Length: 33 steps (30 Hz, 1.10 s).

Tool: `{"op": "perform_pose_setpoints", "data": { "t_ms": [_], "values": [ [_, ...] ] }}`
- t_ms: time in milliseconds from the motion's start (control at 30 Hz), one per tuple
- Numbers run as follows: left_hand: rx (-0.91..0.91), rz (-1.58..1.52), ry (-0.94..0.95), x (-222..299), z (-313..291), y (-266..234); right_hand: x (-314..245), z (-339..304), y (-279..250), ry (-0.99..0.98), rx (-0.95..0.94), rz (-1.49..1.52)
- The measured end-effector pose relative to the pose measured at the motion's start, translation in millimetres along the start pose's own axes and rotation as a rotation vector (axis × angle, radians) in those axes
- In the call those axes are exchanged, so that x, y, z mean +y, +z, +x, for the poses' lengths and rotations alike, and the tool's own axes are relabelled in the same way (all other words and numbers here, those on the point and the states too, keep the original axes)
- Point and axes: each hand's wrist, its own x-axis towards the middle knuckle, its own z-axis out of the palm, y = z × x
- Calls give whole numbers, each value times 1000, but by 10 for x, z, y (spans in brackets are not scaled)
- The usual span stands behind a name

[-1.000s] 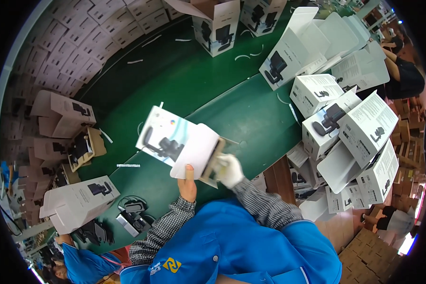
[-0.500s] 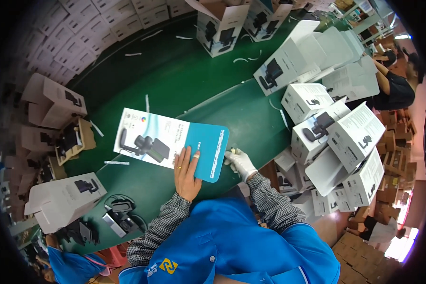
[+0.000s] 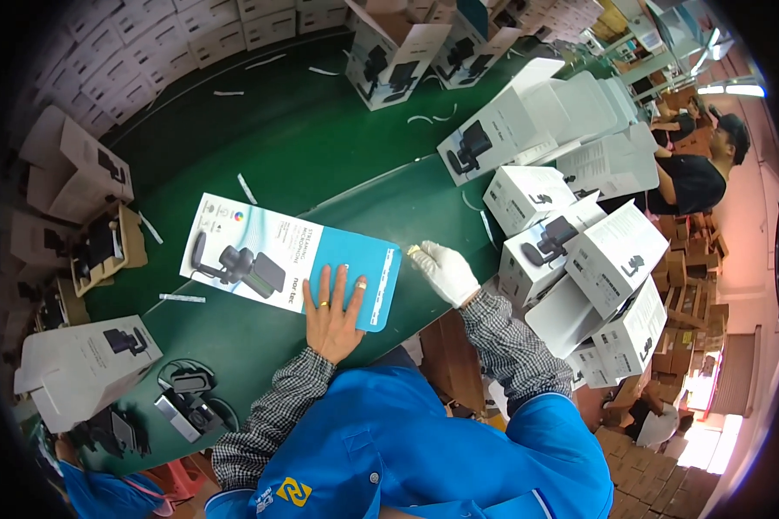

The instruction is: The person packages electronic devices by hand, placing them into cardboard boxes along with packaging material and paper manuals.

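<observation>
A flat white and teal carton [image 3: 251, 259] with a microphone picture lies at an angle on the green table. A pale strip runs along the outer edge of its teal end. Across the teal part rests my bare left hand [image 3: 332, 324], palm down, fingers spread, a ring on one finger. Just off the carton's upper right corner is my right hand [image 3: 446, 272], in a white glove. Its thumb and forefinger are pinched together with a yellowish bit at the tips; whether that is a held thing I cannot make out.
Open cartons [image 3: 394, 56] stand at the far edge, and more cartons [image 3: 541, 242] are piled at my right. Near left are a carton [image 3: 95, 363] and a black and silver device with a cable [image 3: 190, 402]. Loose white strips [image 3: 182, 298] lie about. A person [image 3: 705, 177] is at far right.
My right hand has moved away from the carton's right edge, up toward its upper corner. My left hand's fingers have spread wider on the teal part. The whole view has shifted slightly.
</observation>
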Motion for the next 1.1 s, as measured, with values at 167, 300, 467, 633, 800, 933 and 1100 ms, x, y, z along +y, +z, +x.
{"op": "perform_pose_setpoints", "data": {
  "t_ms": [167,300,467,633,800,933,1100],
  "values": [
    [-13,-5,-4,7,-6,-36,-231,167,-96,20,-117,-403],
    [-4,1,-2,-12,-5,-26,-328,216,-80,77,-207,-476],
    [1,22,-1,-16,-2,-27,-477,287,-157,106,-317,-486],
    [-12,34,-3,-15,-13,-23,-506,332,-154,133,-428,-442],
    [11,21,-3,-13,-16,-16,-269,253,-232,213,-464,-35],
    [39,7,-9,-2,-22,-33,-152,236,-249,133,-76,639],
    [25,7,-29,-3,-29,-51,-483,181,-250,119,-205,-61]
  ]
}}
